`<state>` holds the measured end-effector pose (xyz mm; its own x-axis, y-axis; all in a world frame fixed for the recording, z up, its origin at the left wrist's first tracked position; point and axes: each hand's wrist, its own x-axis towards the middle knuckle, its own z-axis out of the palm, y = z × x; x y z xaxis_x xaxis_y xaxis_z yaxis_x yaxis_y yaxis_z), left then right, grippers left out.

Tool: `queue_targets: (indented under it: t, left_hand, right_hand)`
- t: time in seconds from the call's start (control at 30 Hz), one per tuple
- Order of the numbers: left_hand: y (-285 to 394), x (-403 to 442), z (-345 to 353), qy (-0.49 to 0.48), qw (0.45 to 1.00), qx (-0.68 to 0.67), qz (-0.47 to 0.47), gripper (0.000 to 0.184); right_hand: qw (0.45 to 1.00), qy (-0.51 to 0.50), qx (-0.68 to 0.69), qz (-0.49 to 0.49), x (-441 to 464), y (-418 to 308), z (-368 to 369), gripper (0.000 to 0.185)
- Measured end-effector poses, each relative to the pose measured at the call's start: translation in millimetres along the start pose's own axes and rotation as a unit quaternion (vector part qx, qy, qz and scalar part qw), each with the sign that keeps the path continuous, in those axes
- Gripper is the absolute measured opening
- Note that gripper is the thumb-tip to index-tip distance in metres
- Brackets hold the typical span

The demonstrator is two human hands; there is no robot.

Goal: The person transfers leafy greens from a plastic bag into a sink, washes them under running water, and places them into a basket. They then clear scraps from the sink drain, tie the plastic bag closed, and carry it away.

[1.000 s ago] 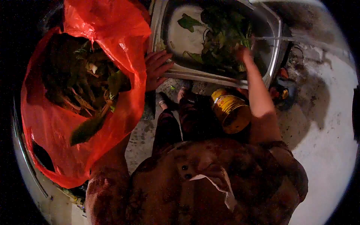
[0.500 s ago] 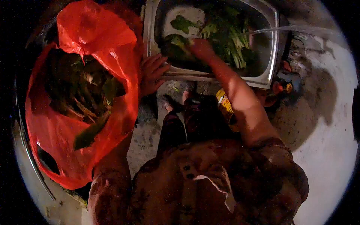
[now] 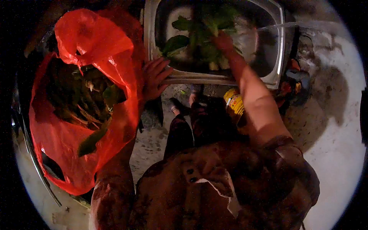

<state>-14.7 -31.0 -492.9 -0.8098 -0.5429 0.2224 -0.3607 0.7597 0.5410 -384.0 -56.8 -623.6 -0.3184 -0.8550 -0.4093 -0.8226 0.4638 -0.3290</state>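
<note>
In the metal sink basin [image 3: 281,50], my right hand [image 3: 224,43] is closed around a bunch of leafy greens [image 3: 207,28]; the greens and fingertips are blurred. Separate green leaves [image 3: 177,43] lie toward the basin's left side. My left hand [image 3: 156,74] lies with its fingers stretched out at the near left corner of the basin rim. Beside it, on the left, a red plastic bag [image 3: 99,34] gapes, with more leafy greens [image 3: 82,101] inside. Part of the left forearm is hidden by the bag.
A stream of water [image 3: 278,26] crosses the basin's right edge. A yellow printed container [image 3: 234,102] stands on the floor below my right forearm. Dark items [image 3: 299,82] sit right of the basin, near a pale wall [image 3: 337,145].
My right hand has shifted right within the basin. The greens from the right side are now gathered toward the middle, exposing the basin floor there. My left hand has stayed at the rim.
</note>
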Motion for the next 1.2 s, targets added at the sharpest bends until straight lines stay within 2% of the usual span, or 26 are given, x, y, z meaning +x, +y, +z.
queue_targets:
  t: [0.07,0.13,0.2,0.27,0.3,0.37,0.47,0.53,0.63,0.73,0.83,0.93,1.0,1.1,1.17,1.2]
  left_hand:
    - [5.6,3.7,-6.6,-0.033,0.999,0.003,-0.023,0.065]
    - [5.1,9.7,-4.4,-0.053,0.998,0.010,-0.029,0.060]
    - [5.9,7.2,-8.4,-0.062,0.998,0.018,-0.021,0.051]
    - [1.7,3.1,-5.2,-0.037,0.999,0.006,-0.004,0.052]
    - [-0.6,3.1,-4.0,-0.023,1.000,0.000,0.004,0.052]
    - [2.5,5.4,-10.1,-0.024,1.000,0.005,-0.010,0.058]
    - [6.8,5.3,-12.1,-0.017,1.000,0.006,-0.025,0.062]
    - [8.9,4.0,-12.8,-0.014,1.000,0.001,-0.028,0.062]
    - [9.5,6.6,-16.4,-0.016,0.999,-0.007,-0.028,0.061]
    - [6.4,5.7,-14.6,-0.013,1.000,-0.008,-0.021,0.060]
    - [1.9,3.8,-9.4,-0.004,1.000,0.004,-0.015,0.058]
    - [6.9,5.9,-15.4,-0.005,1.000,-0.010,-0.019,0.056]
    - [6.5,5.9,-16.3,-0.008,1.000,-0.009,-0.018,0.055]
    - [8.3,8.3,-20.2,-0.021,0.999,-0.015,-0.018,0.055]
    - [7.1,6.8,-17.6,-0.010,1.000,-0.015,-0.011,0.056]
    - [6.5,6.2,-15.7,-0.004,1.000,-0.015,-0.007,0.056]
  right_hand:
    - [0.997,-0.017,0.070,-0.002,-14.1,-23.0,-3.6,0.067]
    - [0.989,0.032,0.144,-0.021,-26.9,-28.3,-4.5,0.070]
    - [0.982,-0.011,0.172,-0.081,-37.4,-12.1,-33.8,0.075]
    - [0.988,-0.032,0.134,-0.070,-41.8,14.7,-54.4,0.077]
    - [0.996,-0.033,0.081,-0.028,-39.7,30.1,-54.3,0.077]
    - [0.991,-0.058,0.115,0.019,-41.3,61.0,-49.8,0.075]
    - [0.922,-0.097,0.373,0.039,-51.6,75.7,-49.4,0.069]
    - [0.835,-0.063,0.542,0.065,-81.5,39.2,-71.0,0.065]
    - [0.882,-0.046,0.460,0.086,-74.8,37.1,-68.8,0.060]
    - [0.839,0.009,0.542,0.044,-67.4,38.1,-57.4,0.051]
    - [0.870,0.040,0.477,0.117,-72.4,18.8,-69.4,0.043]
    - [0.923,0.087,0.356,0.114,-61.8,27.2,-57.5,0.040]
    - [0.953,0.098,0.281,0.058,-53.7,39.1,-44.7,0.041]
    - [0.998,0.042,0.044,-0.003,-50.1,50.2,-50.9,0.044]
    - [0.996,0.054,0.074,0.016,-49.3,57.7,-49.6,0.047]
    - [0.973,0.097,0.203,0.053,-46.2,73.2,-33.3,0.048]
